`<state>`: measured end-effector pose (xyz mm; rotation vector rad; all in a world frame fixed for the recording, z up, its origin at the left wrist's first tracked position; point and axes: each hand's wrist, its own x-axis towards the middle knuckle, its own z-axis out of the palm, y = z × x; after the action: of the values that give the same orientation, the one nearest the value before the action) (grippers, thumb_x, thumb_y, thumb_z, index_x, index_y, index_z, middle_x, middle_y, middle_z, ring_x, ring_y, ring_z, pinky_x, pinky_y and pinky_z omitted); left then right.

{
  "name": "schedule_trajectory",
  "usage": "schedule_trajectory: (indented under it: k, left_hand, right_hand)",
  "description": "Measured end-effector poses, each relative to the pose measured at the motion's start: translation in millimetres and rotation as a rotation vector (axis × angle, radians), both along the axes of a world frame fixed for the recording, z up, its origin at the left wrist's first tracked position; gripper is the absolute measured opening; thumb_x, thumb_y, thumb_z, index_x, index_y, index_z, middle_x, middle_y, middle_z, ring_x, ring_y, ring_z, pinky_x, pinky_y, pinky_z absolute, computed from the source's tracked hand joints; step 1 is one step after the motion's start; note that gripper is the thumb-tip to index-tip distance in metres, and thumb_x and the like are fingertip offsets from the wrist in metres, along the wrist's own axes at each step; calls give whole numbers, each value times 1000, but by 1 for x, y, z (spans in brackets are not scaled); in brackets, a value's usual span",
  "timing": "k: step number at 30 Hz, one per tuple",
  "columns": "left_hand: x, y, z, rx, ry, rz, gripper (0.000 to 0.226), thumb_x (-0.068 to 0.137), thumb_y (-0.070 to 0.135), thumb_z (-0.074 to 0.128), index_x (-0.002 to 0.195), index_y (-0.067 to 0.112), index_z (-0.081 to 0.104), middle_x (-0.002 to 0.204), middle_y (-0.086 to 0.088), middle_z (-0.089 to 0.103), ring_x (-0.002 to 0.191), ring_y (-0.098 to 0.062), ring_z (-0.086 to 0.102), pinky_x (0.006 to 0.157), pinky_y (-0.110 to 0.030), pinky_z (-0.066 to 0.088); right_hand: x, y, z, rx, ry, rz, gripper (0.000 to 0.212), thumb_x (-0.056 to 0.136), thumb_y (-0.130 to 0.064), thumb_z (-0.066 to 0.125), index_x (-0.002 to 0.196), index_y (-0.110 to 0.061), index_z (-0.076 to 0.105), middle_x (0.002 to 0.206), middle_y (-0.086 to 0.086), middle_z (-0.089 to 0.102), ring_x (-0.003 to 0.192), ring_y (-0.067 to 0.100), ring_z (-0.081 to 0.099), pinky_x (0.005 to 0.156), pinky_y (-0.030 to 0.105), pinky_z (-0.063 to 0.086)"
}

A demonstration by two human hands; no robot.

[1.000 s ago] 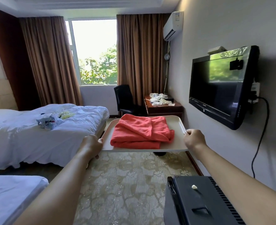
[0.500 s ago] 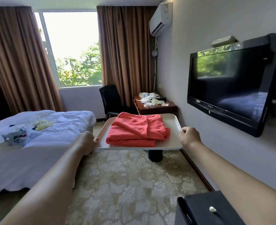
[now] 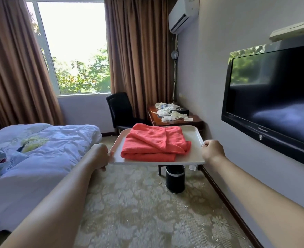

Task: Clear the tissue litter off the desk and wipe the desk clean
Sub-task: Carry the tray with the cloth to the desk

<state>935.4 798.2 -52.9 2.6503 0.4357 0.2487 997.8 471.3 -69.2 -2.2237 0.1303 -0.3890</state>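
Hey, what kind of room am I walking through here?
Most likely a hotel guest room: a bed with white linen, a wall-mounted TV, and a small wooden desk with a chair by the curtained window.

white tissue litter [image 3: 170, 112] | crumpled, scattered | on wooden desk [image 3: 195, 120]
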Motion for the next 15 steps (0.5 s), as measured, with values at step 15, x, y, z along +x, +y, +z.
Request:
schedule_trajectory:
  k: [15]
  left_hand:
    - [239,128,-15,7,54,-27,39,95,17,42,59,5,53,46,-6,57,29,-11,51,49,-23,49]
  right_hand:
    - [257,128,-19,4,17,15,21,86,0,50,67,-3,57,64,9,51,68,25,49,60,29,34]
